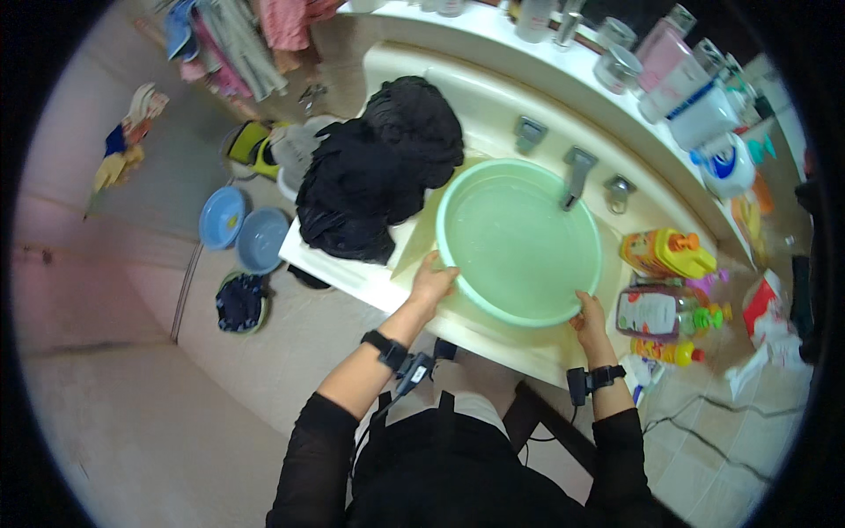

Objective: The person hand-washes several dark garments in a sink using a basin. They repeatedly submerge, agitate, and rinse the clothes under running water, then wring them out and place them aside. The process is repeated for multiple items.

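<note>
A round light-green plastic basin (521,247) holding clear water stands in the cream washbasin (488,323), partly beneath the metal faucet spout (578,177). My left hand (434,282) grips the basin's rim at its lower left, thumb towards the rim and fingers mostly hidden. On the lower right of the same rim, my right hand (589,317) takes hold, its fingers partly hidden at the wall. A pile of dark wet-looking cloth (379,171) lies on the left side of the washbasin, beside the green basin.
Two tap handles (530,134) flank the spout. A yellow bottle (663,253), a pump bottle (650,312) and other bottles lie or stand at the right. Toiletries line the white shelf (502,30). Blue basins (262,241) and a container with dark cloth (241,302) are on the floor at left.
</note>
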`<state>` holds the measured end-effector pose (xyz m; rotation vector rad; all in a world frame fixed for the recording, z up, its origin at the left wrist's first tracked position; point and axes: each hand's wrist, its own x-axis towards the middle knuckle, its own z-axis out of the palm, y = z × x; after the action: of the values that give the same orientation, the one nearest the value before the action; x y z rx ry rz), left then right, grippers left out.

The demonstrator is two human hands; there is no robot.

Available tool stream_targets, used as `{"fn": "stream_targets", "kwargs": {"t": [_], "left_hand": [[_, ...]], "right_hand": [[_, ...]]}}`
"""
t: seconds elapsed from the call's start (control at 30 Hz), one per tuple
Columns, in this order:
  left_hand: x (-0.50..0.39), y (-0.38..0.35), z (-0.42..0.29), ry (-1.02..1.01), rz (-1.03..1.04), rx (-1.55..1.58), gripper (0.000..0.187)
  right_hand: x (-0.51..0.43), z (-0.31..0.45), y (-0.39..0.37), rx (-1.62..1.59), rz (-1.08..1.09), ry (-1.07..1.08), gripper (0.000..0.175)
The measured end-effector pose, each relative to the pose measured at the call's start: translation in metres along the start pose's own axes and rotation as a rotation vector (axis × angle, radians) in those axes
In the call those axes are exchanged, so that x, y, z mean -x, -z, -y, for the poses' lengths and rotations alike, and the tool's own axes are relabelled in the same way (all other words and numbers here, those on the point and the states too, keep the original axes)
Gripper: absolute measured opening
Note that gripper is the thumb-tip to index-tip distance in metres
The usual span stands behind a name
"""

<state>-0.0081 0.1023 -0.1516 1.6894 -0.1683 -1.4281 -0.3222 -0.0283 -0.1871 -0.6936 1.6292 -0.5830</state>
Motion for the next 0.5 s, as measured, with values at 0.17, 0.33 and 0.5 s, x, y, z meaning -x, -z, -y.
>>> {"fn": "stream_targets", "kwargs": {"t": [0.17, 0.33, 0.5], "left_hand": [[0.032, 0.051, -0.009, -0.175, 0.113, -0.019, 0.045], [0.056, 0.151, 0.01, -0.194, 0.218, 0.144, 0.032], [0.064, 0.305, 0.067, -0.076, 0.018, 0.264, 0.029]], "right_hand": [[0.073, 0.004, -0.035, 0.437, -0.453, 0.758, 0.055], [0.17, -0.025, -0.141, 0.292, 0.39, 0.813, 0.029], [0.231, -0.108, -0.304, 0.593, 0.917, 0.351, 0.025]]}}
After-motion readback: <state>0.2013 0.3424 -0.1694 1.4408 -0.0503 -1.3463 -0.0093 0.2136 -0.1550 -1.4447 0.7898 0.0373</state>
